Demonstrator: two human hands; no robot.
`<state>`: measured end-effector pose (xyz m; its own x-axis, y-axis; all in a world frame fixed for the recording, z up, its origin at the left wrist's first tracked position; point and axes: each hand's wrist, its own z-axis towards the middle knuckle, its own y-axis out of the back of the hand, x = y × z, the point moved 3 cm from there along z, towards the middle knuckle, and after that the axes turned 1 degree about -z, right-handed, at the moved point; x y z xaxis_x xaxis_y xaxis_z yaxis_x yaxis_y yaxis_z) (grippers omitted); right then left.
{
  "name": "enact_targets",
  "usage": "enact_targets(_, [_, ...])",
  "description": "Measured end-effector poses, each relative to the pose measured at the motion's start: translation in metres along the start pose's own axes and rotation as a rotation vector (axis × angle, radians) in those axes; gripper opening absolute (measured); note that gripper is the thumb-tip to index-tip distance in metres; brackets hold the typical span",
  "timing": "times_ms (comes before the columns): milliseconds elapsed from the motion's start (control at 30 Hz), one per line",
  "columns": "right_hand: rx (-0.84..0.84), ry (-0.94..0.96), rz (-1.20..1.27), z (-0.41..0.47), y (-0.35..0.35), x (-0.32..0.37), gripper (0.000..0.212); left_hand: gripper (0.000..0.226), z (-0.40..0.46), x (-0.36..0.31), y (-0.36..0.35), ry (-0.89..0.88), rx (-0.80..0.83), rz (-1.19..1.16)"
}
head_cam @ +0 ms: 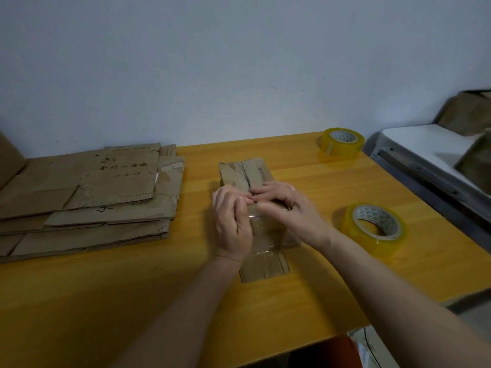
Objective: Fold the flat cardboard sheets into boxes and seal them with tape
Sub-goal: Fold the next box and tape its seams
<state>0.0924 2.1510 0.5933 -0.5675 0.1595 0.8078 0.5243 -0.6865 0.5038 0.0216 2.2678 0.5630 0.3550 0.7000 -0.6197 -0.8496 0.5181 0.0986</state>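
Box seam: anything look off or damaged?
Yes. On the box, the top flaps don't meet cleanly: a dark ragged gap runs just beyond the left hand and right hand. The cardboard looks creased and worn.
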Motion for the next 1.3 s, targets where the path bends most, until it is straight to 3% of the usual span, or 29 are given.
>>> enact_targets(100, [-0.183, -0.036, -0.041, 0.010, -0.005, -0.003, 0.044, 0.041, -0.001, 0.004, -0.001, -0.014, 0.001, 0.008])
enact_targets(200, [-0.269, 0.085, -0.152, 0.015, -0.018, -0.005, 0.051, 0.041, -0.002, 0.007, -0.001, -0.025, 0.003, 0.016])
enact_targets(367, [-0.158, 0.269, -0.277, 0.018, -0.009, -0.018, 0.052, 0.041, -0.004, 0.008, -0.006, -0.068, -0.009, 0.003])
enact_targets(467, [-0.105, 0.340, -0.367, 0.020, -0.004, -0.022, 0.065, 0.037, -0.005, 0.012, -0.010, -0.113, 0.003, -0.001])
enact_targets(600, [-0.010, 0.441, -0.523, 0.023, 0.002, -0.022, 0.076, 0.053, -0.008, 0.018, -0.012, -0.146, 0.033, 0.002])
enact_targets(767, [0.211, 0.344, -0.634, 0.025, 0.014, -0.016, 0.086, 0.043, -0.012, 0.021, -0.004, -0.246, 0.194, 0.065])
enact_targets(867, [0.220, 0.229, -0.571, 0.021, 0.014, -0.014, 0.081, 0.049, -0.011, 0.019, 0.009, -0.258, 0.373, 0.196])
enact_targets(1000, [0.136, 0.013, -0.309, 0.005, 0.006, -0.012, 0.072, 0.057, -0.004, 0.010, 0.032, -0.101, 0.567, 0.291])
enact_targets(1167, [-0.020, 0.049, -0.441, -0.012, -0.016, 0.008, 0.076, 0.028, -0.004, -0.026, 0.049, 0.192, 0.217, 0.452])
enact_targets(1233, [-0.014, 0.102, -0.423, -0.018, -0.025, 0.017, 0.073, 0.031, -0.007, -0.040, 0.046, 0.303, 0.219, 0.476])
enact_targets(1300, [0.035, 0.143, -0.405, -0.023, -0.031, 0.022, 0.072, 0.045, -0.010, -0.044, 0.042, 0.392, 0.339, 0.620])
